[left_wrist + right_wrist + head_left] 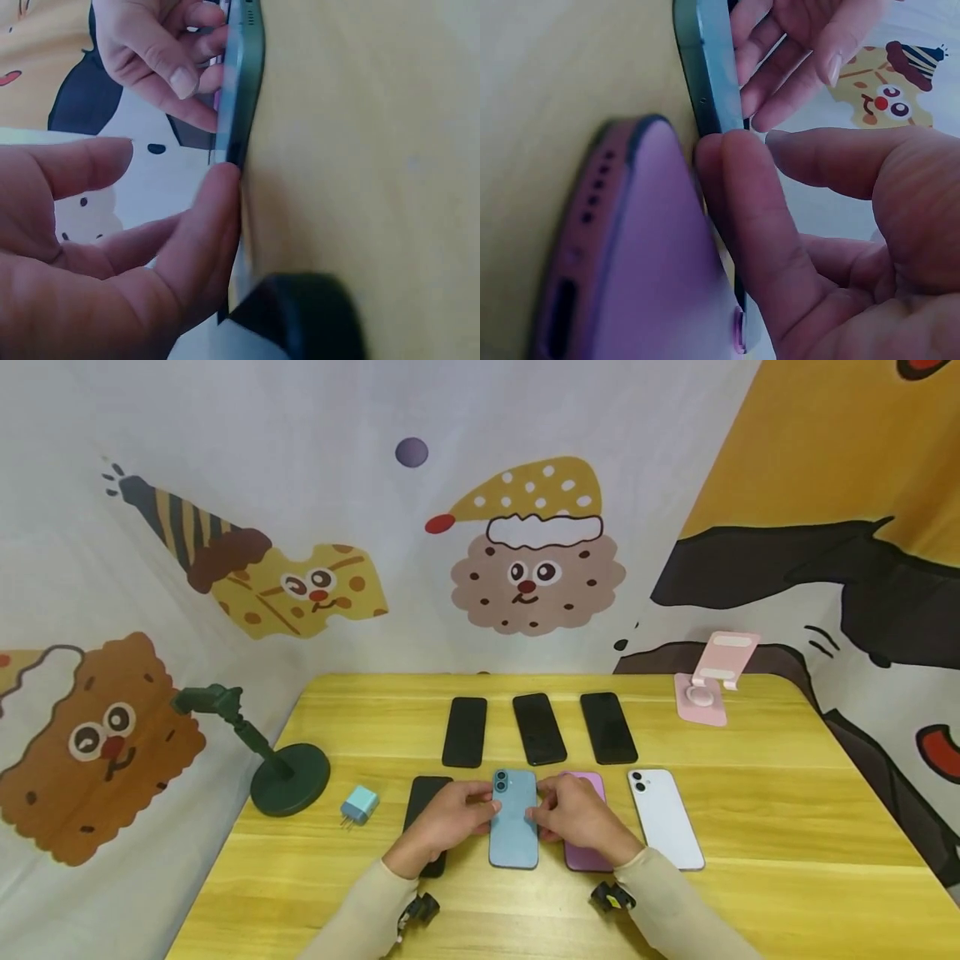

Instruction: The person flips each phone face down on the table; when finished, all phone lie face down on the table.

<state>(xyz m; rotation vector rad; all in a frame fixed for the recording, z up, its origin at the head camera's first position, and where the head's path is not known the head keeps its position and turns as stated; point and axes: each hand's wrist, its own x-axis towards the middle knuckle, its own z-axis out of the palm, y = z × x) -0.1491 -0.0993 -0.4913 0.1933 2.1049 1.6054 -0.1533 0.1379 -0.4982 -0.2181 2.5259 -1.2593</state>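
Observation:
A light-blue phone (513, 827) lies back up on the wooden table, its two camera lenses at the far end. On its left side is my left hand (456, 817), fingertips touching the phone's edge and thumb over its back. My right hand (568, 810) touches the opposite edge in the same way. Both wrist views show each thumb raised apart from the fingers. Beneath my right hand a purple phone (587, 858) is partly hidden; a black phone (422, 795) lies partly covered by my left hand.
Three black phones, including one in the middle (540, 729), form a far row. A white phone (666, 818) lies to the right. At left are a blue charger plug (360, 803) and a green stand (291, 779); a pink stand (702, 697) is at the back right.

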